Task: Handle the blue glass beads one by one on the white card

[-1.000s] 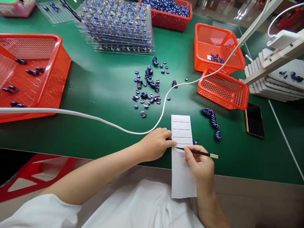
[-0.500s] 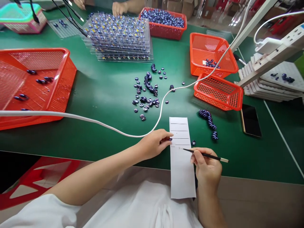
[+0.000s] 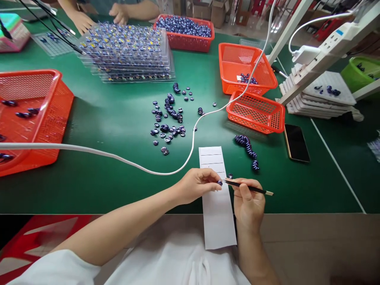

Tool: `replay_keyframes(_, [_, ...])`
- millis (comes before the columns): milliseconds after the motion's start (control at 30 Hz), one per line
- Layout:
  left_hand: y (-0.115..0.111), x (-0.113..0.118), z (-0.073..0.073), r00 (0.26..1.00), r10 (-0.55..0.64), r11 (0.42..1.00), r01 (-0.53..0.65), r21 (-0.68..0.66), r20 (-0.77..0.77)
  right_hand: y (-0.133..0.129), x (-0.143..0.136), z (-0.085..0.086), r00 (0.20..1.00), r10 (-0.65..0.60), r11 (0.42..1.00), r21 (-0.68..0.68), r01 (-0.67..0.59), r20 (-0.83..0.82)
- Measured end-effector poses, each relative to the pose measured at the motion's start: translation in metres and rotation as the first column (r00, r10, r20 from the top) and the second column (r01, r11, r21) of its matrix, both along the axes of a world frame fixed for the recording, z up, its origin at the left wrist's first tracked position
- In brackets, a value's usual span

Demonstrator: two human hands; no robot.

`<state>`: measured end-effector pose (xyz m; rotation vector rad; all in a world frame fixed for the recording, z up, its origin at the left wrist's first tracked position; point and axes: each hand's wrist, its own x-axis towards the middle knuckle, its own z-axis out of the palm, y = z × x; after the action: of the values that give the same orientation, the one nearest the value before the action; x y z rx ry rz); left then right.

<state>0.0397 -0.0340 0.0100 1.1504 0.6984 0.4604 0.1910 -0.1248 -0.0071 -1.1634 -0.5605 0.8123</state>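
My left hand (image 3: 199, 184) pinches a small shiny dark-blue round piece (image 3: 219, 183) between thumb and fingertips, above a white paper strip (image 3: 219, 221) with ruled lines. In my right hand (image 3: 249, 204) is a pair of black tweezers (image 3: 255, 189) with a pale rear end. Their tips point left and meet the piece at my left fingertips; whether they grip anything is too small to tell. A similar loose piece (image 3: 230, 176) lies just beyond my right fingers. The strip runs from the green table (image 3: 118, 190) down over its front edge toward my lap.
Loose dark pieces (image 3: 164, 128) lie ahead, with a row of them (image 3: 247, 145) at right. A white cable (image 3: 142, 169) crosses the table. Orange baskets (image 3: 255, 114), stacked clear trays (image 3: 127, 59) and a phone (image 3: 297, 143) stand around. Another person's hands (image 3: 118, 14) are behind the trays.
My left hand has brought the piece right over the strip to the tweezers. The tweezer tips have lifted from the paper to meet it. The camera view has shifted slightly right.
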Motion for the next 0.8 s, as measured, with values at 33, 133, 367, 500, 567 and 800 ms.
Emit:
replay_keyframes(33, [-0.001,-0.001,0.000,1.000,-0.004,1.000,0.004,0.000,0.009,0.000,0.000,0.000,1.000,0.003,1.000,-0.002,-0.003,-0.005])
replay_keyframes(133, [-0.001,-0.002,-0.001,0.999,0.020,0.999,-0.021,0.030,0.043,0.001,-0.001,0.001,1.000,0.006,1.000,-0.016,-0.006,-0.015])
replay_keyframes(367, [-0.001,-0.002,-0.005,0.999,0.034,0.988,-0.040,0.150,0.038,-0.001,-0.001,-0.001,0.998,0.066,0.998,-0.002,-0.066,-0.024])
replay_keyframes(500, [-0.001,-0.004,-0.007,0.995,0.064,0.932,-0.030,0.362,-0.081,-0.002,-0.002,-0.001,0.996,0.092,0.996,0.004,-0.092,-0.002])
replay_keyframes(567, [-0.001,-0.005,-0.007,0.990,0.076,0.891,-0.014,0.453,-0.119,-0.002,-0.002,-0.002,0.996,0.094,0.996,-0.002,-0.094,0.010])
replay_keyframes(800, [-0.004,-0.008,-0.012,0.988,0.080,0.742,0.028,0.670,-0.130,-0.004,0.000,-0.014,0.990,0.056,0.997,-0.052,-0.049,0.132])
